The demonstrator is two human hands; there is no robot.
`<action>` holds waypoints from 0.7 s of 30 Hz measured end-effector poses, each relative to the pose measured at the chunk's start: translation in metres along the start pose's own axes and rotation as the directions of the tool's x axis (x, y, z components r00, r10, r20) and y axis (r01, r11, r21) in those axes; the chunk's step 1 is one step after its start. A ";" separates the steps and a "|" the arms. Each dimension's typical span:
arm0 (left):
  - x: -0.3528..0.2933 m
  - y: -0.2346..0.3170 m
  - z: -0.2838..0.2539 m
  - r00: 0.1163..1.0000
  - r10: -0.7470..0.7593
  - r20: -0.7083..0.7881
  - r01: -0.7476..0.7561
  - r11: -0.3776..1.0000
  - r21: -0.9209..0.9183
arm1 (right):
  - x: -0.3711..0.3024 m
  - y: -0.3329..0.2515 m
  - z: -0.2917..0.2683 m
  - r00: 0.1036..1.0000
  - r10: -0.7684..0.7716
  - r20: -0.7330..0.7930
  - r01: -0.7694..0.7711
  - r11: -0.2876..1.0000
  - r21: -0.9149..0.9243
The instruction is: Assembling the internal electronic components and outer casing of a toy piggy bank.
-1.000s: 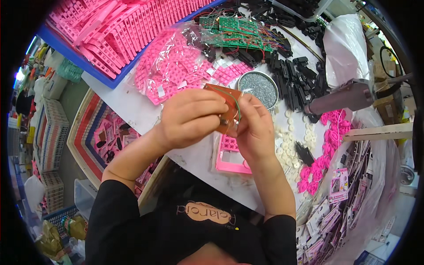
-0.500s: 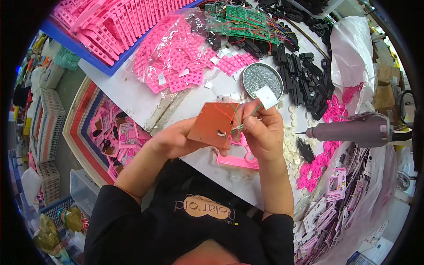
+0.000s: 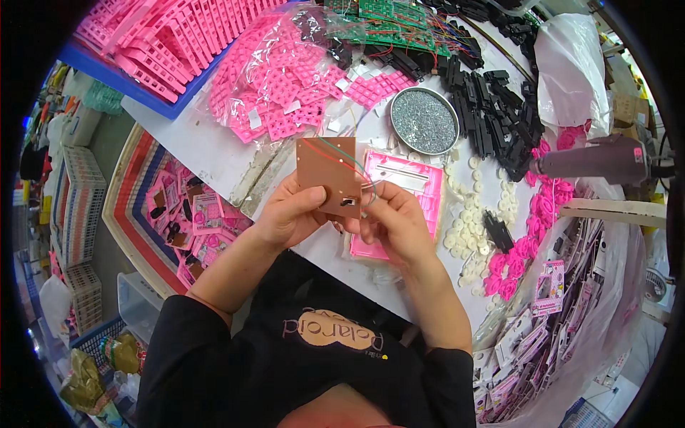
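Observation:
A brown circuit board (image 3: 325,167) is held upright over the table, its plain side with a small black switch toward me. Red and green wires loop off its right edge. My left hand (image 3: 291,216) grips the board's lower left, thumb on the brown face. Closed at the board's lower right edge, my right hand (image 3: 396,220) pinches the wires (image 3: 372,191) there; its fingertips are partly hidden. Behind and below the hands lies an open pink plastic case (image 3: 421,184) with a pale strip inside, partly covered by my right hand.
A round tin of small screws (image 3: 424,121) stands beyond the case. White discs (image 3: 467,225), black plastic parts (image 3: 492,118) and pink rings (image 3: 510,267) lie to the right, below an electric screwdriver (image 3: 592,160). Pink keypads (image 3: 285,85) and green circuit boards (image 3: 399,28) are farther back.
The board has turned more upright and shifted left. My right hand has come down and left to its edge. The white square by that hand is gone from there, and more of the pink case shows.

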State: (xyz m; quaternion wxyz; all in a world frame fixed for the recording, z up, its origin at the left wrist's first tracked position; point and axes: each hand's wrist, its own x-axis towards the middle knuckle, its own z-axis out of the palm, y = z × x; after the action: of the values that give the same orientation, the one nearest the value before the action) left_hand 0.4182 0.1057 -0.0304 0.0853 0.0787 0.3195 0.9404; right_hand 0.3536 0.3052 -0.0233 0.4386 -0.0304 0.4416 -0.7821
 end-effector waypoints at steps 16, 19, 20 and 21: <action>-0.003 -0.002 -0.004 0.987 -0.005 -0.160 0.045 0.967 0.250 | -0.035 -0.021 -0.004 0.776 -0.567 -0.275 0.604 0.795 0.064; -0.003 -0.003 0.001 0.978 -0.030 -0.205 0.064 0.984 0.165 | -0.069 -0.017 -0.022 0.738 -0.516 -0.436 0.571 0.821 -0.005; -0.003 -0.003 -0.005 0.981 -0.039 -0.191 0.069 0.986 0.152 | -0.078 -0.014 -0.027 0.754 -0.486 -0.442 0.531 0.847 -0.026; -0.004 -0.003 -0.007 0.984 -0.052 -0.173 0.077 0.987 0.140 | -0.088 -0.011 -0.032 0.765 -0.459 -0.451 0.493 0.869 -0.047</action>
State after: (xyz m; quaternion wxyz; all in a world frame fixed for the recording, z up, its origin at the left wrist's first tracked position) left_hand 0.4208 0.1029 -0.0385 0.0824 -0.0054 0.3959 0.9146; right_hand 0.3863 0.3913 -0.0051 0.1129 0.0558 0.4785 -0.8690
